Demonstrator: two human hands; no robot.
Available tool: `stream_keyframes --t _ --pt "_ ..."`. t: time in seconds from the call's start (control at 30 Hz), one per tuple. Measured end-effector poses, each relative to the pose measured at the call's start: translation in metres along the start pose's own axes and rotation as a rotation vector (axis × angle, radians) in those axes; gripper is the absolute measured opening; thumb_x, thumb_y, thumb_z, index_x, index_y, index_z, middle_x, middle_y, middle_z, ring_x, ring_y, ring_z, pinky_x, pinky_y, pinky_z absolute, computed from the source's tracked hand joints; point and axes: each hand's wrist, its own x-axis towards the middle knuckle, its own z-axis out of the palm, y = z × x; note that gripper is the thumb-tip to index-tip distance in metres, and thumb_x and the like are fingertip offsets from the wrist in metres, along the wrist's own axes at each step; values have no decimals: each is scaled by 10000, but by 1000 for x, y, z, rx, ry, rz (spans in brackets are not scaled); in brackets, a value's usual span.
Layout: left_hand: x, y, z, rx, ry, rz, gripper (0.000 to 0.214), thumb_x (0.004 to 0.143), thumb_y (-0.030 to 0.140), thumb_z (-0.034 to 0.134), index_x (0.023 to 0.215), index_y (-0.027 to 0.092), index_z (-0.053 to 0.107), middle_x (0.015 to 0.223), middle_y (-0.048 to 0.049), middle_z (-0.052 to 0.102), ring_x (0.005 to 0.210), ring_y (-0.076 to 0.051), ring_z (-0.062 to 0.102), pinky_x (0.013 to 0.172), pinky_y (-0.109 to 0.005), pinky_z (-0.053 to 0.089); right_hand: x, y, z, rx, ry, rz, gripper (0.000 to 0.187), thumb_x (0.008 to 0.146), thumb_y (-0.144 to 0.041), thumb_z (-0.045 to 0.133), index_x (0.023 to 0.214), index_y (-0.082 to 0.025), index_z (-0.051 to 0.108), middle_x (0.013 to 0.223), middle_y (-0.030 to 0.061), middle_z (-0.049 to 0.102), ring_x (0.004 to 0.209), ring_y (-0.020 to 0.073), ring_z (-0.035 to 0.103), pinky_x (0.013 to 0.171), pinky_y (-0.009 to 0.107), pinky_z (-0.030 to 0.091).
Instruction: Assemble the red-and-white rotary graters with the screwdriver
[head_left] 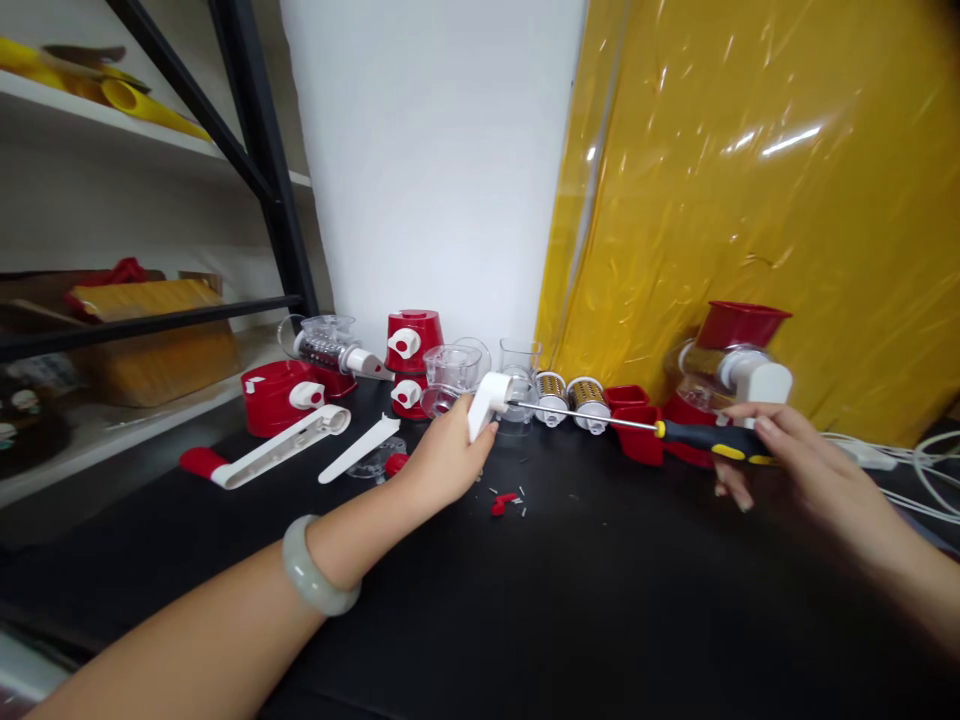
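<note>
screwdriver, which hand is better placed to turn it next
Probably the right hand: it holds the screwdriver near the handle's end, with the shaft pointing at the white part. The left hand is gripping that part.

From afar I'm watching left forearm (217,605) slanting up from 8 o'clock, left wrist (382,512) lying nearly straight. Left hand (444,458) is sitting near centre, toward 7 o'clock, gripping, back showing, thumb (486,441) lying on its 3 o'clock side. Right forearm (904,562) is slanting from 4 o'clock; right hand (808,458) is gripping, fingertips pointing roughly 9 o'clock.
</note>
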Motion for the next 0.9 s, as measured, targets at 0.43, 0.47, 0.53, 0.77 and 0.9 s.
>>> stream_keyframes --t 0.43,0.47,0.53,0.77,0.9 --pt "-5 6 2 -8 -3 -31 267 869 339 493 1086 186 517 613 13 568 525 -172 572 544 -284 431 1 3 -11 -331 -3 41 471 876 -658 439 753 -206 487 416 -38 449 335 104 411 454 252 433" --pt "-4 6 1 9 6 -29 256 872 344 489 1070 184 518 618 9 571 528 -173 573 543 -284 430 2 3 -9 -238 -3 50 425 869 -642 471 839 -219 508 444 -47 467 360 114 437 496 269 475" --pt "-3 7 -2 42 25 -26 239 874 354 490 1034 180 519 628 0 576 534 -176 578 541 -285 428 2 3 -6 -38 -33 39 404 826 -577 593 1084 -295 461 588 -55 561 490 142 541 610 310 540" --pt "-4 11 -5 50 18 -21 231 874 342 492 1038 182 524 626 -1 580 538 -181 583 552 -286 423 1 -6 -16 -276 -53 -15 457 760 -636 635 916 -222 520 620 23 621 582 140 593 484 184 440" --pt "-9 17 -3 79 -5 -30 262 880 330 484 1094 182 519 629 -4 591 534 -185 583 554 -284 415 1 -9 -13 -376 -22 44 545 812 -727 473 674 -200 453 390 -9 449 342 105 413 372 214 334"
